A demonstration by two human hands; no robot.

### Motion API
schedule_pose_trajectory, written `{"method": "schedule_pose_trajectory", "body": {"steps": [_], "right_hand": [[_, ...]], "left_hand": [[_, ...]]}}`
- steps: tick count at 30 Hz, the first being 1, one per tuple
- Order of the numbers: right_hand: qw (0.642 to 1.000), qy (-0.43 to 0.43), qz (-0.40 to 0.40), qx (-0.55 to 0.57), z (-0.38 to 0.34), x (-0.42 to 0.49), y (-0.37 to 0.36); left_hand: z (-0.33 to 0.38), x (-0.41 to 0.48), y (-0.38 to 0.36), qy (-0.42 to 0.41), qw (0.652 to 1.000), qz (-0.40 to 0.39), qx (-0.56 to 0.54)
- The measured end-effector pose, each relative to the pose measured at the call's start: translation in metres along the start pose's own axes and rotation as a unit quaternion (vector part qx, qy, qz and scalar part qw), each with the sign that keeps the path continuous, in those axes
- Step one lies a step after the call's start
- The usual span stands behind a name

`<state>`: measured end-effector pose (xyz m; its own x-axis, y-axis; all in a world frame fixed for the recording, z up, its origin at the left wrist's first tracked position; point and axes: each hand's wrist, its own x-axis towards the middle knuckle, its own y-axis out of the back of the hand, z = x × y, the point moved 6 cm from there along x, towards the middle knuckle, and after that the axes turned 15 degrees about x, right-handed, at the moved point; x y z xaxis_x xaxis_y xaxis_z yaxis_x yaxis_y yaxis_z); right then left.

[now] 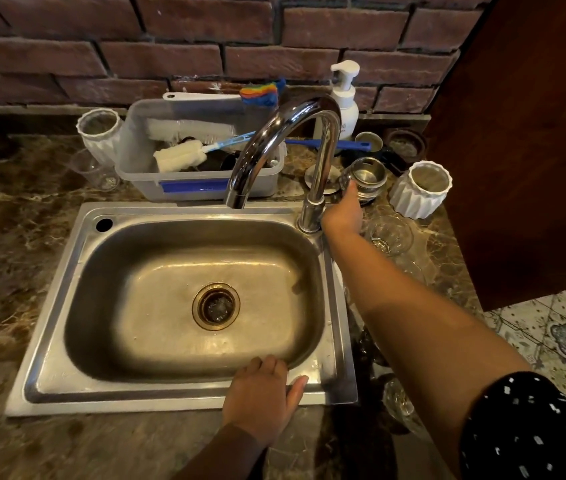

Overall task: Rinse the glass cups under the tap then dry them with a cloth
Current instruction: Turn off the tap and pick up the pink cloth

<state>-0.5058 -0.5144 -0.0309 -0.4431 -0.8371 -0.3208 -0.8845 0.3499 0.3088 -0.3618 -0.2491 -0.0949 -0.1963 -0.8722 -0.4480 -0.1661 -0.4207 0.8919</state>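
A chrome tap (274, 147) arches over the steel sink (53, 292), and no water shows at its spout. My right hand (343, 216) reaches past the tap's base and holds the blurred tap handle (344, 178); its fingertips are hidden. My left hand (260, 396) rests flat on the sink's front rim with fingers spread, holding nothing. A clear glass cup (390, 233) lies on the counter just right of my right wrist. More glass cups (399, 398) stand under my right forearm. Another glass cup (96, 171) stands at the far left.
A plastic tub (202, 187) of brushes sits behind the sink. A soap pump bottle (345, 98) and a steel strainer cup (369, 176) stand behind the tap. White ribbed vases (420, 188) (99, 133) flank it. A dark wooden cabinet (523, 150) closes the right side.
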Motion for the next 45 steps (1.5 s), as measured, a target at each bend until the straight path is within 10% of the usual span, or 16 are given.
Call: {"method": "schedule_pose_trajectory", "body": {"steps": [16, 29, 37, 45], "right_hand": [[0.968, 0.030, -0.235, -0.085, 0.083, -0.216, 0.029], [0.850, 0.163, -0.419, -0.273, 0.107, -0.407, -0.122], [0.795, 0.235, -0.468, -0.306, 0.099, -0.506, -0.258], [0.768, 0.292, -0.417, -0.389, 0.105, -0.521, -0.334]], "left_hand": [[-0.033, -0.040, 0.002, -0.056, 0.996, 0.041, -0.057], [-0.216, -0.224, -0.065, 0.060, 0.997, 0.053, -0.023], [-0.367, -0.307, -0.120, 0.352, 0.918, 0.108, -0.148], [-0.413, -0.306, -0.146, 0.390, 0.857, 0.071, -0.328]]}}
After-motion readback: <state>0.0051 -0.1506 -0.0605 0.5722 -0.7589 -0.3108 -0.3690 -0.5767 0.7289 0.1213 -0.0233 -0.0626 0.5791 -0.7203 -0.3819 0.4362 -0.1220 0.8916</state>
